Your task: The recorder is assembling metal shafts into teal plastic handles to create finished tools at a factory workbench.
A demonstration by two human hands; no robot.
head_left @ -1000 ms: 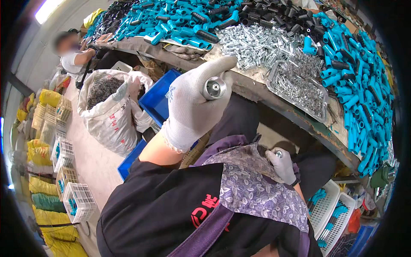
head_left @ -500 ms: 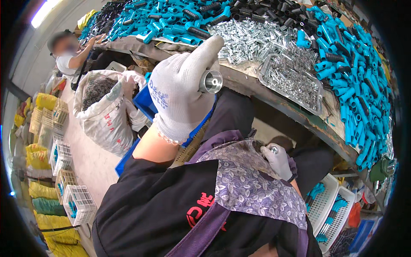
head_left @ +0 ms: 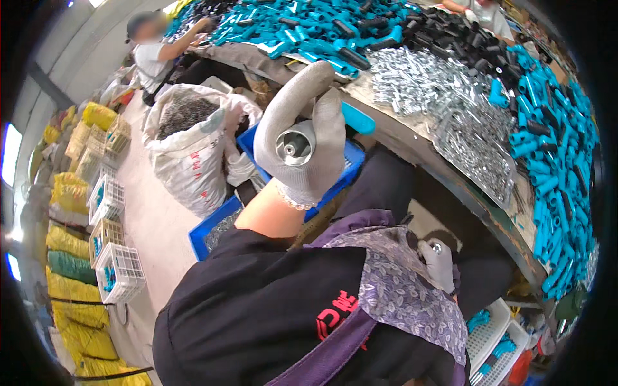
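My left hand (head_left: 302, 157), in a white knit glove, is raised in front of me with its fingers curled around a shiny metal tube. The open end of the metal tube (head_left: 295, 145) faces up at me, and a small pin-like core shows inside. Just beyond these fingers a rounded teal plastic piece (head_left: 358, 118) sticks out; whether it joins the tube is hidden. Lower, by my lap, my gloved right hand (head_left: 440, 265) is closed on a small round metal part (head_left: 437, 246), of which only the end shows.
A bench edge (head_left: 444, 168) curves past me, heaped with teal handles (head_left: 560, 193), black sleeves (head_left: 450, 38), silver parts (head_left: 412, 80) and a tray of small springs or screws (head_left: 476, 154). A white sack (head_left: 193, 174), blue crates (head_left: 215, 215) and white baskets (head_left: 492, 334) stand around. Two people work beyond.
The view has turned, so the scene sits further right. My left hand has turned and curled around the metal tube, and the teal piece now shows beyond it. My right hand stays by my lap.
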